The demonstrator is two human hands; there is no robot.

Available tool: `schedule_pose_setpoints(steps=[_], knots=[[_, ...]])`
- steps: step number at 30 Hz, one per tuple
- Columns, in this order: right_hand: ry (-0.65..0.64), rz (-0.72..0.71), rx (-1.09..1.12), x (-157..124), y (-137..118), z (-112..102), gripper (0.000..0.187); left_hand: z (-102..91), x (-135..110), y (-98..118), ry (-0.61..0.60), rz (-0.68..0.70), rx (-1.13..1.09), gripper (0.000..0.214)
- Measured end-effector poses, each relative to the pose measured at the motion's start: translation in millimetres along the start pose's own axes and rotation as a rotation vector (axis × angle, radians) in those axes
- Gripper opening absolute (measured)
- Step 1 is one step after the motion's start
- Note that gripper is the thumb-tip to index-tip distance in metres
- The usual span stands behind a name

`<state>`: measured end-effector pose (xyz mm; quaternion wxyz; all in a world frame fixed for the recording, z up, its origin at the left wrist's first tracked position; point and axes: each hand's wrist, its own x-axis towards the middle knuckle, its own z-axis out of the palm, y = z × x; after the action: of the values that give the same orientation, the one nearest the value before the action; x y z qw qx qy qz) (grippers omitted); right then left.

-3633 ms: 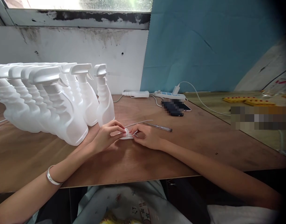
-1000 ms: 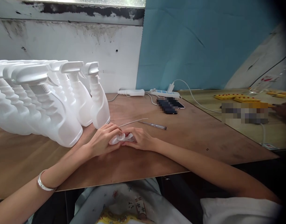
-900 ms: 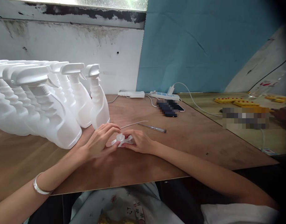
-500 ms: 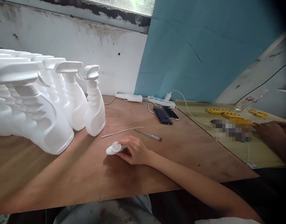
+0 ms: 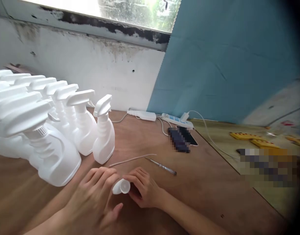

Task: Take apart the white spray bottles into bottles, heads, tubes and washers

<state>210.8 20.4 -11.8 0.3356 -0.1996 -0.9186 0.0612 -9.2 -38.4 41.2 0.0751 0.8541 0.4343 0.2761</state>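
Observation:
My right hand (image 5: pixel 143 189) rests on the wooden table (image 5: pixel 201 182) with its fingers curled round a small white spray-trigger head (image 5: pixel 121 187). My left hand (image 5: pixel 95 199) hovers just left of that piece, fingers spread and slightly blurred, fingertips close to it and holding nothing. A thin white dip tube (image 5: pixel 132 159) and a slim screwdriver (image 5: pixel 161 165) lie on the table just beyond my hands.
Several white spray bottles (image 5: pixel 67 130) stand in rows at the left, the nearest bottle (image 5: pixel 104 133) behind my left hand. A power strip (image 5: pixel 176 120), a white device (image 5: pixel 142 114), a phone (image 5: pixel 181 140) and a cable lie further back. Yellow parts (image 5: pixel 252 138) sit on the neighbouring table.
My left hand left the piece and went out of view half a second ago, and is now back beside it, open. The right hand kept hold of the trigger head. The camera tilted.

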Motion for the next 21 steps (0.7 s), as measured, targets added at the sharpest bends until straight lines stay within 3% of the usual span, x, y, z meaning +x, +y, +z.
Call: schedule_pose_setpoints(steps=[4, 6, 8, 11, 16, 21], knots=[[-0.074, -0.002, 0.15, -2.3, 2.5, -10.3, 0.042, 31.2, 33.0, -7.5, -0.317, -0.106, -0.129, 0.035], [-0.109, -0.017, 0.266, -5.3, 6.2, -17.0, 0.051, 47.0, 34.4, -8.9, -0.376, -0.173, -0.19, 0.026], [-0.052, 0.009, 0.294, -9.3, 13.8, -22.5, 0.053, 59.2, 34.4, -8.6, -0.392, -0.158, -0.209, 0.019], [0.028, 0.155, 0.107, -15.0, 31.3, -26.3, 0.045, 71.4, 39.2, -5.8, -0.395, -0.1, -0.23, 0.012], [-0.074, 0.421, -0.355, -20.7, 58.9, -18.4, 0.051, 81.1, 50.0, -2.0, -0.424, -0.059, -0.293, 0.014], [-0.026, 0.473, -0.493, -24.3, 77.1, -12.3, 0.039, 79.6, 61.4, 0.9, -0.41, -0.156, -0.343, 0.015]])
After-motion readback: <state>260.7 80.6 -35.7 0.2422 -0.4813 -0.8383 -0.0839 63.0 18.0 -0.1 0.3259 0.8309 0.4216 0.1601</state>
